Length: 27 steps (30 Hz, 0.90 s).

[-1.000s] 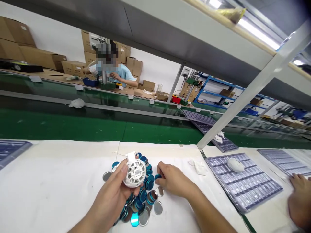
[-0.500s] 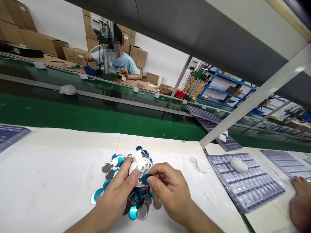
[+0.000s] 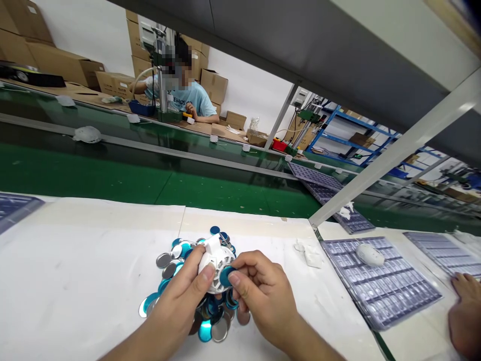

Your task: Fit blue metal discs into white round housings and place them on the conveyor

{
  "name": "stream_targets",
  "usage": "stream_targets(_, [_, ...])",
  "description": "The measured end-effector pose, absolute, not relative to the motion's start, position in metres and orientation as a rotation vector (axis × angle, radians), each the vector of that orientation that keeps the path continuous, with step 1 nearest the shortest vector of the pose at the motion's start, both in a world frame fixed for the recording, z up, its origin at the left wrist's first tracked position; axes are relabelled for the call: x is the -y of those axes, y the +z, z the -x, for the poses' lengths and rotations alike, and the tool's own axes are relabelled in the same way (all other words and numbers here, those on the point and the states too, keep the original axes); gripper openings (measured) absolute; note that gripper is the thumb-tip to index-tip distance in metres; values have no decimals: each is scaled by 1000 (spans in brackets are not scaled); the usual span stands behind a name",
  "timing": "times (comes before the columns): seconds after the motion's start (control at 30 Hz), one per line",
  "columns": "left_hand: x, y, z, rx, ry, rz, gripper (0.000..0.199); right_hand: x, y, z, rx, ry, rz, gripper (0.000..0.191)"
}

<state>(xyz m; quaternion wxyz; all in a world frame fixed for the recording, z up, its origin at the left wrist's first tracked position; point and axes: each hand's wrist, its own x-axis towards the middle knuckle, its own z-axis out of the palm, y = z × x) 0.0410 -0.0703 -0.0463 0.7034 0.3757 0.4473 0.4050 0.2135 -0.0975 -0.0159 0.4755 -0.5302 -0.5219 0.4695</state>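
A white slotted plastic housing [image 3: 212,256] is gripped between the thumb and fingers of my left hand [image 3: 188,286]. My right hand [image 3: 263,293] pinches a blue round disc [image 3: 227,276] by its edge, against the right side of the housing. Whether the disc sits in a recess there, I cannot tell. Beneath both hands spreads a pile of loose discs [image 3: 220,328], some blue, some silvery, partly hidden by the hands and the housing.
White paper [image 3: 86,265] covers the bench. To the right lie a clear compartment tray [image 3: 391,286] with a white rounded part [image 3: 370,254] on it, and a crumpled white piece [image 3: 311,255]. A metal post [image 3: 376,165] rises behind. Another person's hand [image 3: 466,288] is far right. A green conveyor [image 3: 112,175] runs beyond.
The housing has turned slightly in my left hand, and the disc shows more of its face. On the conveyor, the white rounded part has shifted left.
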Motion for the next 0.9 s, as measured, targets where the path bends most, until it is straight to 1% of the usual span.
stream_targets(0.07, [72, -39, -42, -1076, 898, -838, 71, 98, -16, -213, 1254, 1167, 1308, 20])
stream_targets(0.13, [73, -30, -43, -1136, 936, -910, 65, 98, -17, -213, 1251, 1185, 1310, 22])
stream_targets(0.2, [74, -21, -45, -1080, 913, -1022, 60, 97, -19, -214, 1244, 1205, 1310, 23])
stream_targets(0.27, [75, -14, -47, -936, 792, -1099, 56, 95, -21, -216, 1203, 1276, 1306, 27])
stream_targets(0.3, [74, -11, -47, -878, 730, -1110, 55, 94, -21, -217, 1166, 1334, 1298, 33])
stream_targets(0.37, [75, -9, -48, -828, 676, -1077, 57, 91, -21, -218, 1082, 1433, 1257, 51])
stream_targets(0.43, [75, -10, -48, -802, 711, -1013, 66, 90, -20, -217, 1067, 1467, 1159, 65])
stream_targets(0.47, [76, -12, -47, -783, 724, -991, 72, 90, -19, -215, 1095, 1488, 1090, 68])
stream_targets(0.57, [78, -19, -44, -740, 714, -1014, 83, 94, -20, -208, 1183, 1648, 851, 63])
stream_targets(0.67, [81, -22, -41, -719, 691, -1021, 85, 98, -23, -200, 1133, 1743, 719, 61])
stream_targets(0.83, [84, -23, -43, -741, 754, -1009, 66, 102, -24, -189, 1104, 1479, 771, 58])
stream_targets(0.9, [83, -25, -45, -766, 798, -1008, 62, 102, -24, -187, 1118, 1390, 807, 57])
